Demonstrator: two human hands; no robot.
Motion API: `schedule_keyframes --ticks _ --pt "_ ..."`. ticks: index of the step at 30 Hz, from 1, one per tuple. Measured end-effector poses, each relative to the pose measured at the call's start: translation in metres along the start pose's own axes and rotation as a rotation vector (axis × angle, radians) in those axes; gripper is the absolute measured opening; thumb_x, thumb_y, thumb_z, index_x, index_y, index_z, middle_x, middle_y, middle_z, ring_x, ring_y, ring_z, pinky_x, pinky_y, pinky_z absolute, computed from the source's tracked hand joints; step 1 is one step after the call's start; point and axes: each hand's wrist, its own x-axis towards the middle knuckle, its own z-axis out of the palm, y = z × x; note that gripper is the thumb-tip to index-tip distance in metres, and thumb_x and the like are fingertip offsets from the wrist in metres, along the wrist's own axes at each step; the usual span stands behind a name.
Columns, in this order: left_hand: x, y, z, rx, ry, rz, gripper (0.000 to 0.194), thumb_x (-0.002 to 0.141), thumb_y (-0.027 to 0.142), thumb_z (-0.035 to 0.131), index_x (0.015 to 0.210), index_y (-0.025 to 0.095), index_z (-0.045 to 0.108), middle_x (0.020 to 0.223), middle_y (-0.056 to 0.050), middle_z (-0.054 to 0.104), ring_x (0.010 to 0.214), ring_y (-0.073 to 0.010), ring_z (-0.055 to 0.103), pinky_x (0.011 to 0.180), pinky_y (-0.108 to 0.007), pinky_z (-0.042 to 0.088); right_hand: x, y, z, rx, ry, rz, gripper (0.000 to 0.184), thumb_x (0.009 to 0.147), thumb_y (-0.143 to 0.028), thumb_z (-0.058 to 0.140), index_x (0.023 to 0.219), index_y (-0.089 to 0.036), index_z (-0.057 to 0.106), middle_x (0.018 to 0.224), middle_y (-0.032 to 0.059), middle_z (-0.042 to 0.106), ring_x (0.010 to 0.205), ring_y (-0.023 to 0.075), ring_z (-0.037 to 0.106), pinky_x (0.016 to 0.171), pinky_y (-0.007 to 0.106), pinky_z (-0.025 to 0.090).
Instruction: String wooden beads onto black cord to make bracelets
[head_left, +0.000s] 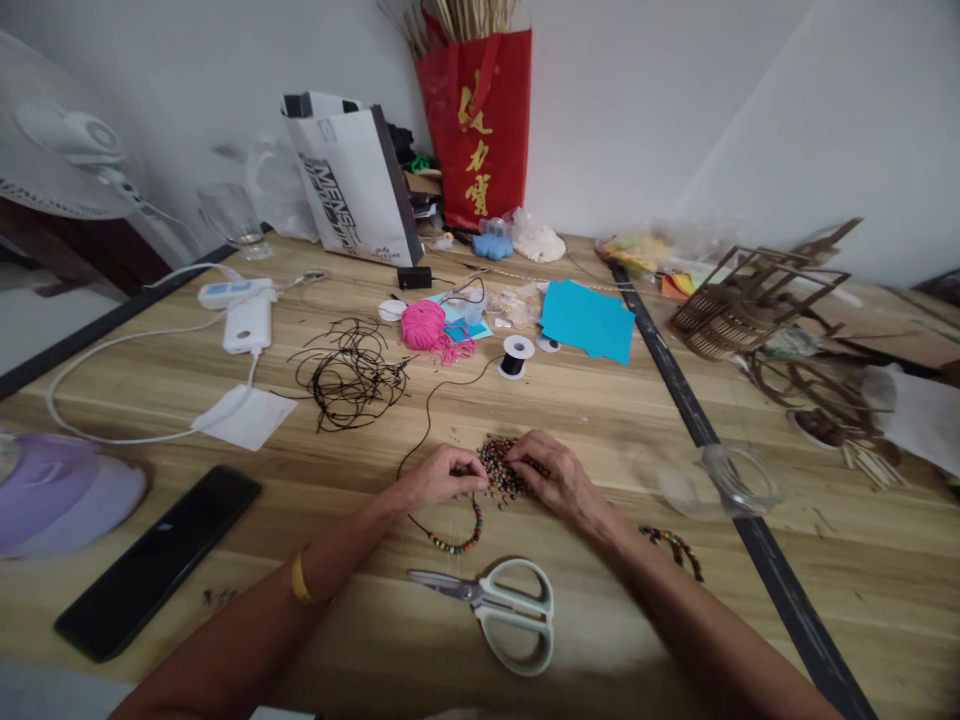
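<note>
My left hand (446, 474) pinches the black cord (428, 405) near its end, left of a pile of small multicoloured beads (498, 468). From beneath those fingers hangs a curved row of threaded beads (478, 528), lying on the table. The cord runs back towards a white spool of black cord (514, 358). On the pile's right side, my right hand (553, 476) has its thumb and fingertips pressed together among the beads; whatever they pinch is too small to make out. Scissors with pale handles (517, 612) lie just in front of both hands.
A finished-looking bead loop (679, 548) lies by my right forearm. Tangled black cord (352, 375), pink yarn (424, 324) and blue sheets (589, 320) lie further back. A black phone (157, 560) is at left; a clear round dish (739, 478) stands at right.
</note>
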Motion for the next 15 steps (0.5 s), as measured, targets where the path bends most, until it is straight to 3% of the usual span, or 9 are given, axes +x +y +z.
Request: schedule_keyframes --ticks 15 --pt "0.0013 -0.002 0.0008 0.029 0.0 0.02 0.028 0.073 0.039 0.067 0.075 0.01 0.065 0.058 0.001 0.057 0.053 -0.0087 0.05 0.049 -0.017 0.04 -0.004 -0.0039 0.0033 -0.4 -0.326 -0.091 0.011 0.087 -0.01 0.056 0.087 -0.019 0.063 0.085 0.0057 0.061 0.084 0.0199 0.052 0.074 0.031 0.037"
